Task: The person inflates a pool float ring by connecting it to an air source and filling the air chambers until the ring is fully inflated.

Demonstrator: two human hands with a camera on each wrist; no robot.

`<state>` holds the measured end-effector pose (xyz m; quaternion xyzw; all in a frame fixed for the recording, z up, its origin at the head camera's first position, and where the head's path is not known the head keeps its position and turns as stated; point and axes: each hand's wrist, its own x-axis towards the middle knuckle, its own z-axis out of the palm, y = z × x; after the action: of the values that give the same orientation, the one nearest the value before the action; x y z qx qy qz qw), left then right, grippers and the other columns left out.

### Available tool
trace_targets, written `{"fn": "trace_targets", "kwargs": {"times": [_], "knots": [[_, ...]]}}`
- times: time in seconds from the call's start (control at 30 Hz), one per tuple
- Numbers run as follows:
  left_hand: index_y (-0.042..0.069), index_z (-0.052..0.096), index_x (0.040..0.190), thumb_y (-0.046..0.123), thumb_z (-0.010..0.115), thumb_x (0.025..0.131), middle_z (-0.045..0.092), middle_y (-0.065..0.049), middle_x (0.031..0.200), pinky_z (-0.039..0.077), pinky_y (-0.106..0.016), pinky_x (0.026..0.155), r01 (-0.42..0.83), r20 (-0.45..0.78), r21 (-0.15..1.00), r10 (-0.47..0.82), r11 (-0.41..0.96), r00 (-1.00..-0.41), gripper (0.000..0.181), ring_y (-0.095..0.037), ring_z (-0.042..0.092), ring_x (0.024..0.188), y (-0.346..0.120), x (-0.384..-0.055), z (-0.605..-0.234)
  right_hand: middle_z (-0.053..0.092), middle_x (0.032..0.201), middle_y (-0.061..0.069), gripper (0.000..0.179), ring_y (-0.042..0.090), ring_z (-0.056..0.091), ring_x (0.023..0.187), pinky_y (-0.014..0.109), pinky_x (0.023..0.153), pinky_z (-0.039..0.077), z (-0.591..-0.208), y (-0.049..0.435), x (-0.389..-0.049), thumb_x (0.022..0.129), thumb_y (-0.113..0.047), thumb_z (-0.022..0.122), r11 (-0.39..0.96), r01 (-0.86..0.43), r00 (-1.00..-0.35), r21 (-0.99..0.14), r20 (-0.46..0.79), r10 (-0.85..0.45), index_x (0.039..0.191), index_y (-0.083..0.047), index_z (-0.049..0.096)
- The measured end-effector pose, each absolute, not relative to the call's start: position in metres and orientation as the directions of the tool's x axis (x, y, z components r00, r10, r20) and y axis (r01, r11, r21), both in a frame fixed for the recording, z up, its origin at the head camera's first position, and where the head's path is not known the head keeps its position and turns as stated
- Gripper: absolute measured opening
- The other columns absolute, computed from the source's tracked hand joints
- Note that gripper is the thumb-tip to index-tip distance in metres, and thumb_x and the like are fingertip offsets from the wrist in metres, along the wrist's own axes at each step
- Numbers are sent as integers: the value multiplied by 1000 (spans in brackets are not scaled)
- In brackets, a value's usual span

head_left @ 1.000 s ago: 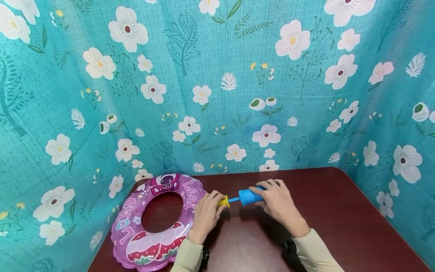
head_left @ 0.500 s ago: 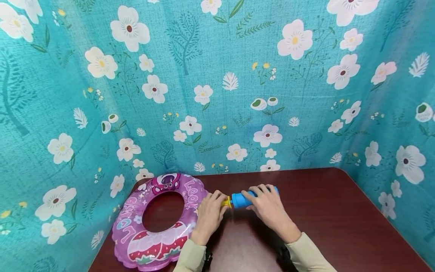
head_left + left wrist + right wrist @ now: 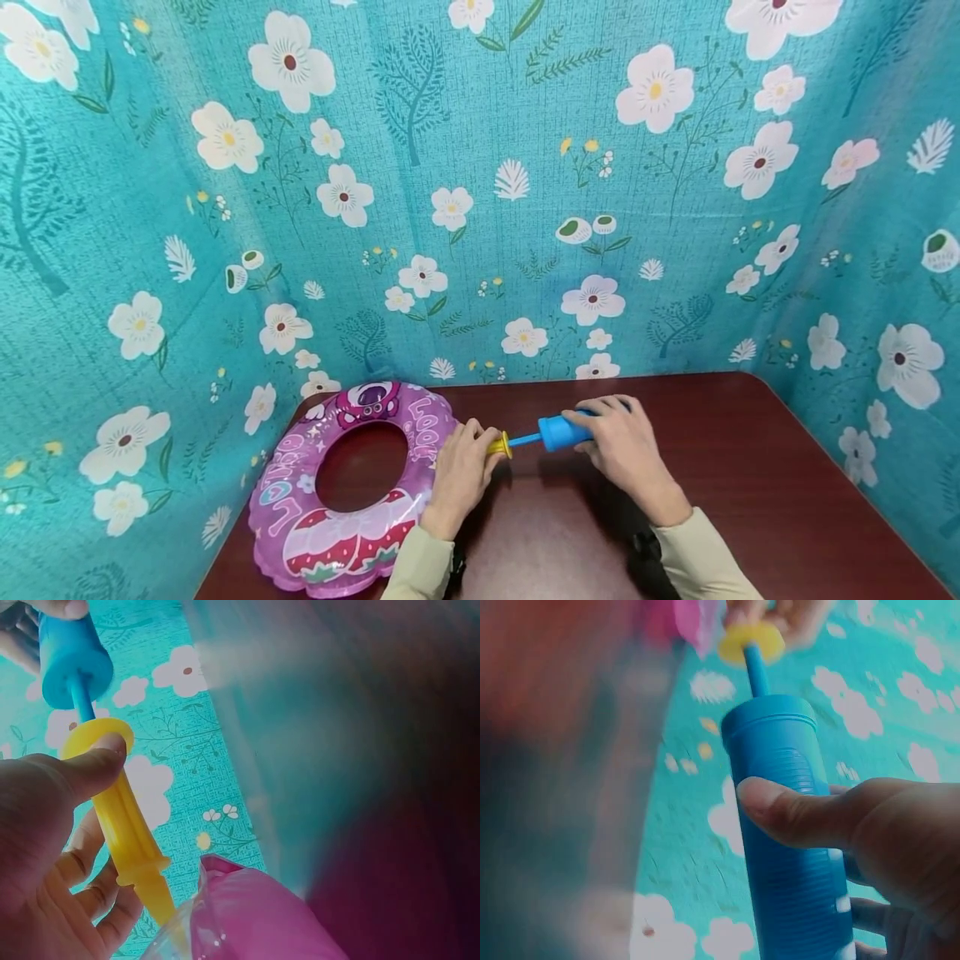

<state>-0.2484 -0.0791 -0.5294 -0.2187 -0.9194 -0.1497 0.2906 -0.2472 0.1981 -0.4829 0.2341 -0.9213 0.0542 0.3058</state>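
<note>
- Pump [image 3: 564,432] was over the desk [image 3: 750,483], rod [image 3: 527,439] partly out of the barrel [image 3: 793,889].
- Both hands were busy: left hand [image 3: 461,471] curled round the yellow end [image 3: 124,817], right hand [image 3: 624,442] wrapped round the barrel.
- Tip [image 3: 157,900] met the ring [image 3: 348,537] at the left. Couldn't tell if it was really in.
- My worry: a loose left grip plus a hard pull could've popped it out, and a crooked shove might've bent the rod.

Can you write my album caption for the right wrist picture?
Blue pump barrel in the right hand's grip, its thin rod meeting a yellow disc.
</note>
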Motion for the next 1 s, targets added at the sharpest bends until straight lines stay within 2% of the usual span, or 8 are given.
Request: {"fn": "trace_targets", "kwargs": {"times": [0.13,0.33,0.47,0.63,0.77,1.0], "knots": [[22,74,110,32,86,91,53,2,91,47,-30,66,484,598,145,313,863,-738,25,-17,53,82,-81,-248,-530,80,115,7,63,32,72,109,61,99,52,-479,202,-248,62,-25,105,885,-462,-682,65,611,-401,120,-24,82],[22,73,108,31,86,91,53,1,91,48,-32,69,489,607,122,325,863,-725,24,-18,54,84,-81,-246,-532,79,115,7,58,32,71,106,61,93,54,-492,178,-244,69,-33,102,858,-503,-651,103,609,-454,122,-26,81],[22,72,110,31,86,91,52,1,91,46,-33,72,494,582,129,338,860,-740,26,-18,54,84,-79,-245,-532,77,118,6,57,30,70,105,59,91,56,-502,163,-240,73,-35,99,847,-520,-642,109,605,-472,125,-27,79],[22,72,112,32,86,91,53,1,92,45,-33,74,497,556,125,354,859,-752,27,-17,55,85,-78,-244,-532,77,119,5,55,30,69,106,57,91,55,-504,159,-238,76,-36,97,844,-534,-688,51,554,-469,127,-27,79],[22,72,110,34,85,92,52,2,91,43,-32,71,511,561,121,366,851,-743,25,-17,56,85,-78,-244,-532,78,119,4,52,29,69,106,55,91,54,-494,174,-242,77,-39,96,852,-523,-734,11,502,-457,126,-27,80],[22,72,109,34,82,94,51,3,91,43,-32,71,515,577,137,354,846,-736,22,-17,57,84,-79,-247,-530,78,118,5,56,30,70,106,53,93,54,-474,211,-245,68,-31,102,879,-478,-753,2,515,-410,121,-25,83]]}}
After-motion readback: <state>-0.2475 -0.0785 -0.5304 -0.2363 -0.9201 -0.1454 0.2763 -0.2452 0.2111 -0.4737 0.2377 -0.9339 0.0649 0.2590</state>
